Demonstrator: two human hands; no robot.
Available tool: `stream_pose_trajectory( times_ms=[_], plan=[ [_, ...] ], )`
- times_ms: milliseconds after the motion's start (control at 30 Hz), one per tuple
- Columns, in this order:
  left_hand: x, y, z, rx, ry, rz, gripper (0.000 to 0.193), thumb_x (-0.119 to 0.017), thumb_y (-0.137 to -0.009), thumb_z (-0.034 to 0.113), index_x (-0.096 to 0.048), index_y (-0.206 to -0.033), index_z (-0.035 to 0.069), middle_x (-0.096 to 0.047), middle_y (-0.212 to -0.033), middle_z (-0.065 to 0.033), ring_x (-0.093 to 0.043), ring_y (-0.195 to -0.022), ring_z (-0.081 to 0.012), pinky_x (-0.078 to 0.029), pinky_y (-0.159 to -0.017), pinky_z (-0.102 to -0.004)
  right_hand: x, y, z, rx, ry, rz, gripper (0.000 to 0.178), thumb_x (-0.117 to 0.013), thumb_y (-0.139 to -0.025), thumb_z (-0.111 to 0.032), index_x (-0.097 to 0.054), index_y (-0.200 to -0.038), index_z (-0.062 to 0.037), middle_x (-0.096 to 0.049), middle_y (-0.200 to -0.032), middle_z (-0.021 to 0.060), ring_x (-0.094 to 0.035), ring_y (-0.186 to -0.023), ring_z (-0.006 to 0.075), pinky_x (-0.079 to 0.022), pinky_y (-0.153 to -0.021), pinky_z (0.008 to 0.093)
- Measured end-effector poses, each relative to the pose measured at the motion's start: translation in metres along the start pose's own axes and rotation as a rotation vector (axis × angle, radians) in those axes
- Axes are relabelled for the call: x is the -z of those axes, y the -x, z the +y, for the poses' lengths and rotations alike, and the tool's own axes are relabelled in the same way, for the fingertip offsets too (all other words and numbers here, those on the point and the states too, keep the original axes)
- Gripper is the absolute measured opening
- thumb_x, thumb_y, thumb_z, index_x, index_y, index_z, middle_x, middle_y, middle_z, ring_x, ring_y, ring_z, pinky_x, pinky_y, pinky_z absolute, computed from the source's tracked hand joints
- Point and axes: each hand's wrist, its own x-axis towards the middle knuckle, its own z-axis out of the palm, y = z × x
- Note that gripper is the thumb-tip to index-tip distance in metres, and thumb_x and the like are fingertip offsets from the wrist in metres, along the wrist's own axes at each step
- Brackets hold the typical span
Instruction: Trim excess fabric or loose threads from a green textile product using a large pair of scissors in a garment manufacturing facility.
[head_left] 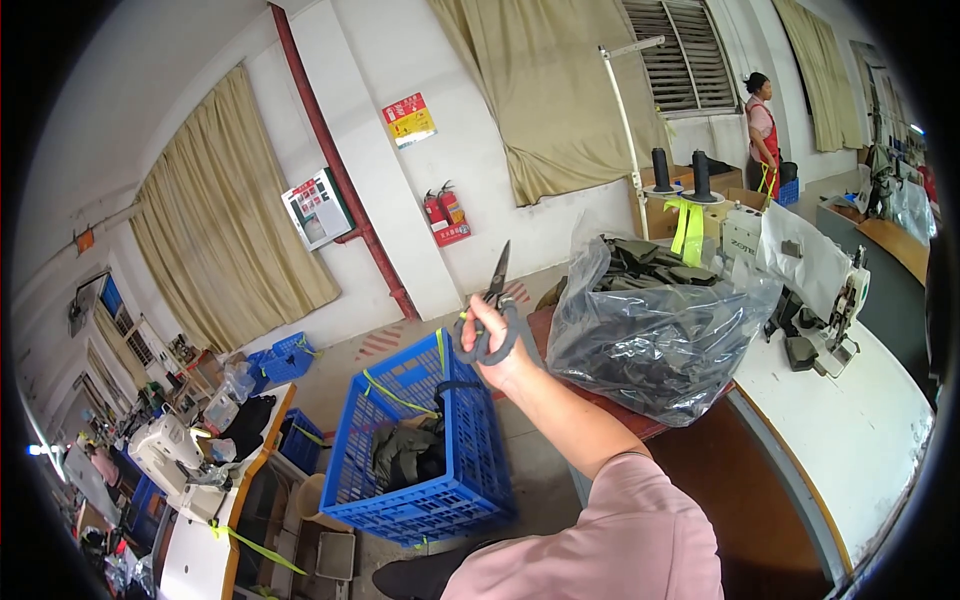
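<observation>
The right hand (492, 326) has its fingers curled closed around the handles of the dark scissors (500, 268), blades pointing upward. In view, they appear between the blue crate (462, 452) and the clear bag (640, 345).

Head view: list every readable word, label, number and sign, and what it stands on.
White boxy sewing machine housing: dark lettering, not quoted.
Red and yellow rectangular wall poster: print too small.
White rectangular notice board: print too small.
Red panel below red cylindrical fire extinguishers: lettering too small.

Sewing workshop, white sewing machines (163, 442), black thread cones (701, 178)
</observation>
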Motion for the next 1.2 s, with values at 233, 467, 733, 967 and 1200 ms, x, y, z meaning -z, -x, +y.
stream_pose_trajectory(
  times_ms=[233, 467, 733, 967, 1200],
  plan=[
    [0.002, -0.006, 0.002, 0.03, -0.004, -0.012, 0.048, -0.061, -0.084, 0.021, -0.056, -0.126, -0.001, -0.063, -0.119, -0.0142, -0.062, -0.107, -0.0254, -0.05, -0.094, -0.0392, -0.014, 0.018, 0.045, -0.188, 0.053, -0.052, 0.031, -0.072, -0.088, -0.038, -0.059, -0.084, -0.0106, -0.055, -0.059, 0.0031, -0.051, -0.052, 0.0142, -0.039, -0.051, 0.0281],
    [0.035, 0.147, -0.034, -0.078, 0.144, 0.383, 0.046, -0.061, -0.084, 0.02, -0.057, -0.124, -0.002, -0.066, -0.116, -0.0144, -0.064, -0.105, -0.0252, -0.051, -0.093, -0.0389, -0.042, 0.057, 0.126, -0.553, 0.303, -0.463, 0.022, -0.072, -0.089, -0.024, -0.059, -0.086, -0.0065, -0.061, -0.067, 0.005, -0.058, -0.06, 0.0125, -0.046, -0.053, 0.0275],
    [-0.016, 0.169, 0.042, -0.218, 0.098, 0.564, 0.04, -0.065, -0.08, -0.006, -0.063, -0.119, -0.004, -0.069, -0.108, -0.0107, -0.068, -0.096, -0.0198, -0.055, -0.088, -0.0317, -0.126, 0.156, 0.254, -0.748, 0.468, -1.34, 0.022, -0.078, -0.08, -0.002, -0.058, -0.091, -0.006, -0.065, -0.091, 0.0026, -0.054, -0.072, 0.0064, -0.047, -0.067, 0.0233],
    [-0.044, 0.21, 0.058, -0.232, 0.068, 0.783, 0.036, -0.07, -0.08, -0.005, -0.065, -0.116, -0.002, -0.07, -0.107, -0.005, -0.065, -0.097, -0.0121, -0.051, -0.09, -0.0256, -0.218, 0.232, 0.332, -0.928, 0.172, -2.014, 0.032, -0.082, -0.076, -0.003, -0.06, -0.098, -0.0047, -0.065, -0.093, 0.0019, -0.054, -0.077, 0.0069, -0.046, -0.072, 0.0233],
    [-0.068, 0.228, 0.07, -0.214, -0.261, 1.046, 0.031, -0.073, -0.081, -0.004, -0.066, -0.112, -0.001, -0.068, -0.103, -0.0018, -0.062, -0.093, -0.0082, -0.049, -0.088, -0.024, -0.232, 0.281, 0.37, -1.341, -0.08, -2.085, 0.028, -0.079, -0.077, -0.002, -0.057, -0.093, -0.0058, -0.062, -0.086, 0.0003, -0.056, -0.079, 0.0074, -0.047, -0.072, 0.0248]
  ],
)
